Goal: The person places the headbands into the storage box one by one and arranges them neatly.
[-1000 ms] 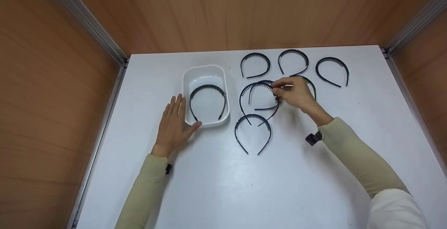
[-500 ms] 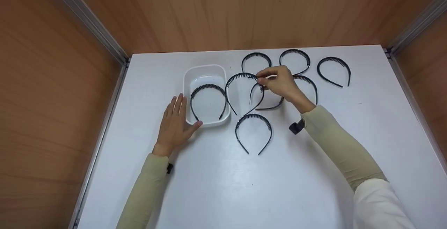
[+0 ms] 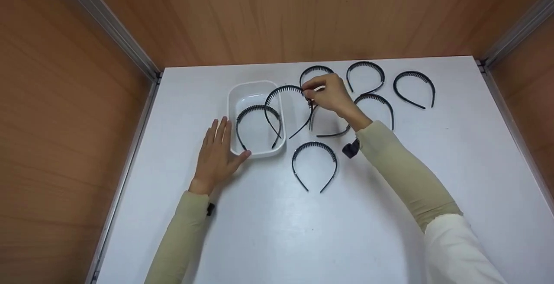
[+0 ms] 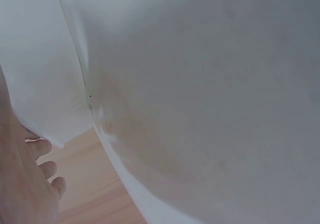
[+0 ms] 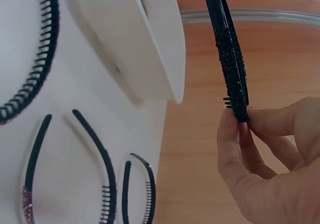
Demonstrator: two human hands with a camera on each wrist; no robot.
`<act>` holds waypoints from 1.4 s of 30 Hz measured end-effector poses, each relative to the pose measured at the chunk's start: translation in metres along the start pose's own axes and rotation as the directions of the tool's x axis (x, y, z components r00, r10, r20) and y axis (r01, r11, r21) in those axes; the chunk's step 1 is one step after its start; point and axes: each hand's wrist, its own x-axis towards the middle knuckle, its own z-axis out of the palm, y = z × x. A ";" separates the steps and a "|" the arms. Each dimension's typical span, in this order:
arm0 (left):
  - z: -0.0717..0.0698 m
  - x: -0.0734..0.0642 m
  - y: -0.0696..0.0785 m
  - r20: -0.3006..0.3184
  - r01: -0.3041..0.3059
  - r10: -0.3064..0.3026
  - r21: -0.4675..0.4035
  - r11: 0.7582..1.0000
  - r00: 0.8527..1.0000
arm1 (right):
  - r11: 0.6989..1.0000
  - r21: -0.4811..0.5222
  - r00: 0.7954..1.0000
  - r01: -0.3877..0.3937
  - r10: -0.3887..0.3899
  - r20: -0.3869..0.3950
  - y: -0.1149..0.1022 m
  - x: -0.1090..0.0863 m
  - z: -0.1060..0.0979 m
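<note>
A black toothed headband point(image 3: 285, 88) is pinched between the thumb and fingers of my right hand point(image 3: 332, 97), held over the right side of a white tub point(image 3: 230, 102). The right wrist view shows the held headband point(image 5: 231, 59) edge-on, its outer face rough and glittery. Inside the tub lies another black headband point(image 3: 258, 107), partly crossed by the held one. My left hand point(image 3: 211, 158) rests against the tub's left wall, fingers straight and thumb at the near rim. In the left wrist view only part of that hand point(image 4: 25, 169) shows, beside the tub.
Several black headbands lie on the white table point(image 3: 320, 240): one nearest point(image 3: 314, 144), one partly under my right arm point(image 3: 335, 135), one beside it point(image 3: 375, 96), and others along the back, including the far right one point(image 3: 413, 73). Wooden panels point(image 3: 281, 20) enclose the table.
My right hand has carried the headband leftward from above the other headbands to over the tub's right side. The left hand and the tub have stayed in place.
</note>
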 end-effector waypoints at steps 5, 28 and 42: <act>-0.001 0.002 0.000 -0.009 -0.012 0.012 0.001 1.000 1.000 | 0.999 0.042 1.000 0.013 -0.014 0.013 -0.007 0.005 0.007; 0.000 0.001 0.001 -0.017 -0.028 0.028 0.008 1.000 0.999 | 0.981 -0.162 0.995 0.104 -0.105 0.003 -0.028 0.027 0.038; -0.001 0.001 0.001 0.016 0.003 -0.003 0.001 1.000 1.000 | 0.981 -0.171 0.996 0.093 -0.091 0.022 -0.039 0.037 0.056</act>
